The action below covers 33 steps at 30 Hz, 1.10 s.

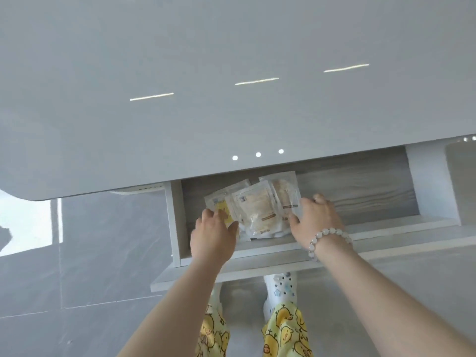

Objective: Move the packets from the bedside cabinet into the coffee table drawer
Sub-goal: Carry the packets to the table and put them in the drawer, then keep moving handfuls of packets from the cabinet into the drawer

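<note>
The glossy grey coffee table [231,47] fills the upper view. Its drawer [175,217] is pulled out beneath the near edge, so its wood-grain floor can be reached from above. The packets [257,210], clear pouches with pale contents and one with a yellow print, lie inside as a loose, overlapping pile toward the drawer's left end, close to its front wall.

Both hands bracket the pile, probably to keep it together as it settles. The left hand [213,235] rests on the pile's left side, its fingers [208,215] fairly straight on the yellow packet, released rather than clenched. The right hand [315,217] has its thumb on the pile's near right corner and its other fingers bent beyond it; I cannot tell whether it pinches a packet. A pale bead bracelet [327,234] circles the right wrist.
</note>
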Each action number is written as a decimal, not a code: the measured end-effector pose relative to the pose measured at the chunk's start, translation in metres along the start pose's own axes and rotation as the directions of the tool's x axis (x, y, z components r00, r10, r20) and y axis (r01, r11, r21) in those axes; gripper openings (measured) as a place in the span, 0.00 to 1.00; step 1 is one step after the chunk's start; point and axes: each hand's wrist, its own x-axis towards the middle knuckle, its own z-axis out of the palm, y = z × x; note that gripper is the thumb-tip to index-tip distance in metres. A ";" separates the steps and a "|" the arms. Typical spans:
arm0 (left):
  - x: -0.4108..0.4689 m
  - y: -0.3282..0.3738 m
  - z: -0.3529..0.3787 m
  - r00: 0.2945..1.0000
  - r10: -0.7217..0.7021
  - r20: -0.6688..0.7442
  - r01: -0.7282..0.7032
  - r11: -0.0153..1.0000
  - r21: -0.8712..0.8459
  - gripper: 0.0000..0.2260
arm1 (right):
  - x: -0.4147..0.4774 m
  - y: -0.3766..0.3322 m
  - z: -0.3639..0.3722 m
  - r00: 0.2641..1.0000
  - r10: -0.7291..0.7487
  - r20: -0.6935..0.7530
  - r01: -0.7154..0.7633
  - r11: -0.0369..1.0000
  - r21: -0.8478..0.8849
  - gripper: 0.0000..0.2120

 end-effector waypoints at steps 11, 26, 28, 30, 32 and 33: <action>-0.193 -0.003 -0.266 0.986 0.103 -0.131 -0.084 0.986 0.141 0.15 | -0.168 -0.117 -0.255 0.802 -0.541 -0.254 0.518 0.841 -0.155 0.16; -0.435 -0.154 -0.365 0.629 -0.468 -0.621 0.418 0.877 -0.238 0.19 | -0.392 -0.308 -0.316 0.285 -0.958 0.001 0.848 0.252 -0.467 0.15; -0.464 -0.186 -0.356 0.583 -0.555 -0.593 0.474 0.825 -0.307 0.18 | -0.431 -0.336 -0.296 0.188 -0.980 0.061 0.867 0.136 -0.479 0.16; -0.495 -0.219 -0.343 0.542 -0.619 -0.568 0.530 0.777 -0.340 0.19 | -0.470 -0.360 -0.273 0.099 -0.988 0.121 0.872 0.027 -0.489 0.17; -0.527 -0.253 -0.327 0.503 -0.681 -0.533 0.585 0.722 -0.371 0.18 | -0.510 -0.382 -0.248 0.022 -0.982 0.189 0.869 -0.075 -0.489 0.17; -0.542 -0.268 -0.319 0.488 -0.707 -0.513 0.606 0.697 -0.384 0.17 | -0.527 -0.391 -0.236 -0.002 -0.976 0.218 0.866 -0.111 -0.488 0.17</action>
